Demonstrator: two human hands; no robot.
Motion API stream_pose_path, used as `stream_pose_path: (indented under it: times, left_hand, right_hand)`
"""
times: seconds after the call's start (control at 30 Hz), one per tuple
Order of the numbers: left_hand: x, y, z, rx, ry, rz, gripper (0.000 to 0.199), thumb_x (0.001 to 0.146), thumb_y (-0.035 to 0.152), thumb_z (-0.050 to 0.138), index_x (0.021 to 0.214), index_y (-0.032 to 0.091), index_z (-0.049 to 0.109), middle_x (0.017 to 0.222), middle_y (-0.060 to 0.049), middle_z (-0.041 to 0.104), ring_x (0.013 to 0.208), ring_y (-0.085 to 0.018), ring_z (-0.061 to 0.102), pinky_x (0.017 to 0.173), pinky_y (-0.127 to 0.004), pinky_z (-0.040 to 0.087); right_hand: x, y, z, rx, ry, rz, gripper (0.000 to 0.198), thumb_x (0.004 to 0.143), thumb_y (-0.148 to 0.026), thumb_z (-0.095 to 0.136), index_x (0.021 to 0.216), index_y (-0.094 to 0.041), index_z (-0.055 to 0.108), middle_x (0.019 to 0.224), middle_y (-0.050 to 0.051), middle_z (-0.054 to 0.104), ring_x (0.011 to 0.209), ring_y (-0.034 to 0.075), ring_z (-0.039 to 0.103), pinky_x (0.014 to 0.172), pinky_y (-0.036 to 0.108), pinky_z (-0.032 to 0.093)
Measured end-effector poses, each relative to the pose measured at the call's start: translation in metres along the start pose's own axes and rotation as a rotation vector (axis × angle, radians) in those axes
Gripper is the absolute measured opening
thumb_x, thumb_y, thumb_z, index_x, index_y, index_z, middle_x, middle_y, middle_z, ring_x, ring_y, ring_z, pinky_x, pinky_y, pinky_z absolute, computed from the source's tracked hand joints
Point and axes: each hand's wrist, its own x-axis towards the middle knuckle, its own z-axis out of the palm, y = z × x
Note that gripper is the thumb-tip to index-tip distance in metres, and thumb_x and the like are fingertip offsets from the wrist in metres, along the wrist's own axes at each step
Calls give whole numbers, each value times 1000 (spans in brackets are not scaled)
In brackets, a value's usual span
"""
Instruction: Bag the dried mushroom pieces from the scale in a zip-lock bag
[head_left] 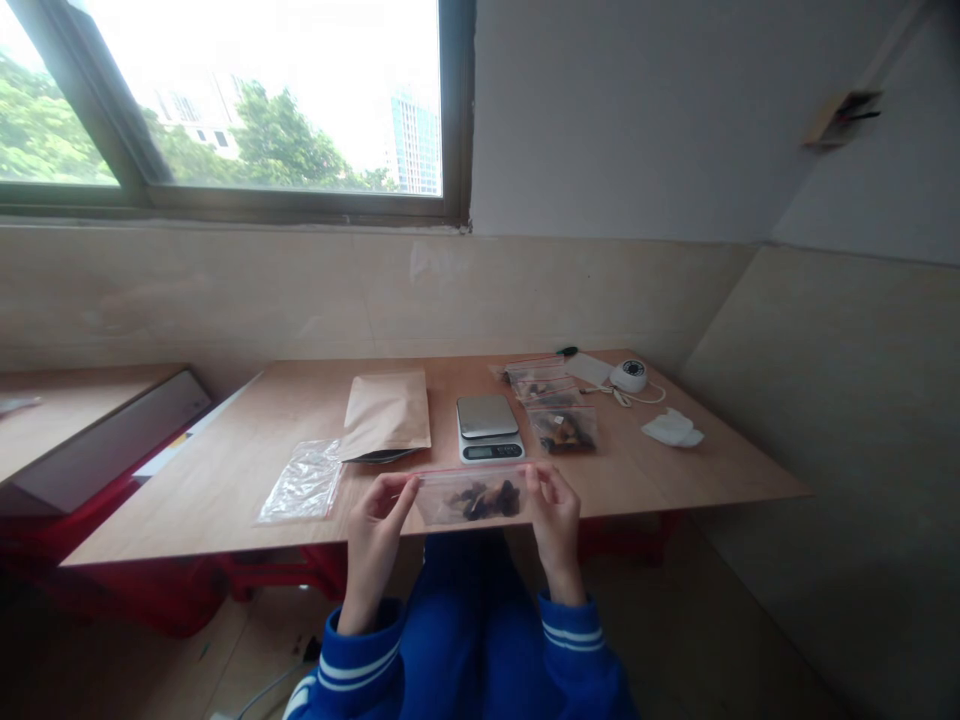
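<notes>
Between both hands I hold a clear zip bag (439,508) with dark and brown dried pieces in its lower part. My left hand (381,515) pinches the bag's top left corner, and my right hand (553,505) pinches the top right corner. The bag is stretched along its red-lined top edge, at the table's front edge. Just beyond it stands a digital kitchen scale (489,418) with a bare metal plate. A brown paper pouch (388,412) lies to the left of the scale, its dark mouth facing me. Several filled zip bags (562,428) lie in a row right of the scale.
On the wooden table (637,480), clear plastic bags (300,482) lie at the left. At the right are a white crumpled tissue (673,428), a white round device (628,375) with a cable, a white card (588,369) and a black pen (568,351). Red stools (300,570) stand underneath.
</notes>
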Motion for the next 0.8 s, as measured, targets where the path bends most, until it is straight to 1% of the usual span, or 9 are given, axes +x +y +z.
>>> stream_pose_path:
  times: [0.07,0.13,0.27,0.33,0.43,0.53,0.63,0.8]
  left_hand:
    - [-1,0,4,-55,37,14,21,76,39,69,79,18,66,76,-2,69,78,-16,66,74,-25,51]
    - [-3,-1,10,-156,66,14,20,80,39,65,80,19,63,75,0,68,77,-15,65,75,-25,51]
    - [-4,-2,19,-393,85,-41,21,83,41,60,85,20,57,72,2,63,71,-13,63,72,-25,52]
    - [-4,-3,20,-464,90,-58,22,81,41,63,83,20,56,71,3,61,69,-12,62,68,-23,52]
    - [-4,-3,19,-480,82,-59,22,77,38,68,86,21,58,75,3,62,70,-11,62,67,-22,51]
    - [-4,-5,18,-438,82,-63,22,76,37,70,86,20,60,74,3,62,70,-11,62,66,-21,50]
    - [-4,-5,18,-428,94,-84,23,74,38,71,80,18,60,70,3,61,66,-10,60,63,-20,49]
    - [-4,-1,21,-480,144,-117,26,71,38,74,81,18,60,69,3,62,65,-10,60,62,-19,49]
  right_hand:
    - [-2,-3,5,83,-1,28,27,86,-43,56,76,-20,64,79,3,66,83,20,61,81,32,46]
    - [-5,-5,12,189,-17,68,28,88,-44,54,76,-20,63,79,2,66,82,18,61,81,30,46]
    - [-11,-6,23,333,-94,177,28,88,-47,54,93,-21,65,85,2,67,81,17,63,76,28,48]
    - [-13,-5,26,355,-118,207,29,88,-48,54,94,-22,66,83,2,67,79,17,63,73,27,49]
    - [-14,-4,27,341,-133,195,29,86,-48,56,89,-21,67,83,3,68,81,18,64,75,28,49]
    - [-14,-5,26,307,-153,151,27,85,-45,60,91,-21,67,90,4,69,88,20,64,80,30,49]
    - [-13,-3,24,279,-154,121,24,84,-43,61,89,-21,68,87,4,69,85,19,64,80,31,49]
    - [-9,-2,20,267,-184,105,21,80,-41,67,87,-21,69,85,3,70,83,18,64,78,30,50]
